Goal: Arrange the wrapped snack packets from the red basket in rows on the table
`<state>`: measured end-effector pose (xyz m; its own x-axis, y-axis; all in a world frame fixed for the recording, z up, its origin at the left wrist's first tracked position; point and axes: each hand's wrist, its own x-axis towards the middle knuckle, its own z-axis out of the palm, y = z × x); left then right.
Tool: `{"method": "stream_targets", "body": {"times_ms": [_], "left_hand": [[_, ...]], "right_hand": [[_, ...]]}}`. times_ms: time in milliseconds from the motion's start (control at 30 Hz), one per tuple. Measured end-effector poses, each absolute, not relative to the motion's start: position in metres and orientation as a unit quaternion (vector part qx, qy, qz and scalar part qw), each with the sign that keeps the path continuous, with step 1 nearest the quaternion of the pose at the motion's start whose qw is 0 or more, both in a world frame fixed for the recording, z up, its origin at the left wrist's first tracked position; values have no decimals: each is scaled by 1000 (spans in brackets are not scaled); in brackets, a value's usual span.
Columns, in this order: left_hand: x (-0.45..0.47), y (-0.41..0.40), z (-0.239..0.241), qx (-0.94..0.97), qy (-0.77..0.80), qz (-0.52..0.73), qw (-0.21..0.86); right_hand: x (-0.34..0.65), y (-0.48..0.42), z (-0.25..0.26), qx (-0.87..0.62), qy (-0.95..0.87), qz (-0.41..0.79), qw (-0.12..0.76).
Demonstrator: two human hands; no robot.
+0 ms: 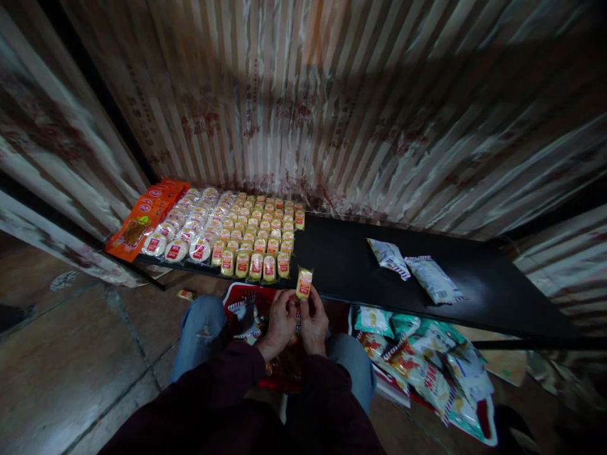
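My left hand (281, 321) and my right hand (313, 323) are close together over my lap, fingers curled. The right hand pinches a small yellow snack packet (304, 282) held upright at the front edge of the black shelf (351, 265). The left hand's fingers are closed on packets that I cannot make out clearly. A red basket (241, 297) with more packets sits between my knees. On the shelf's left part lie rows of yellow packets (260, 237), white round packets (190, 227) and orange packs (147, 215).
Two white and blue bags (412, 268) lie on the right part of the shelf. A pile of snack bags (427, 363) sits on the floor under it at the right. Corrugated metal walls (332, 95) close in behind and beside the shelf. A small packet (184, 294) lies on the floor.
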<state>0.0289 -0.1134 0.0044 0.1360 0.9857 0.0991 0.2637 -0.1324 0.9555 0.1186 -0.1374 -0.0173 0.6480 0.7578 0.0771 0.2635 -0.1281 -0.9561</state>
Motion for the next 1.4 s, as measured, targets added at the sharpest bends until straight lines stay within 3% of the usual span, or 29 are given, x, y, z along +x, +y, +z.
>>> {"method": "stream_targets", "body": {"times_ms": [1400], "left_hand": [[85, -54, 26, 566, 522, 420, 481]], "right_hand": [[166, -55, -12, -718, -396, 191, 540]]}}
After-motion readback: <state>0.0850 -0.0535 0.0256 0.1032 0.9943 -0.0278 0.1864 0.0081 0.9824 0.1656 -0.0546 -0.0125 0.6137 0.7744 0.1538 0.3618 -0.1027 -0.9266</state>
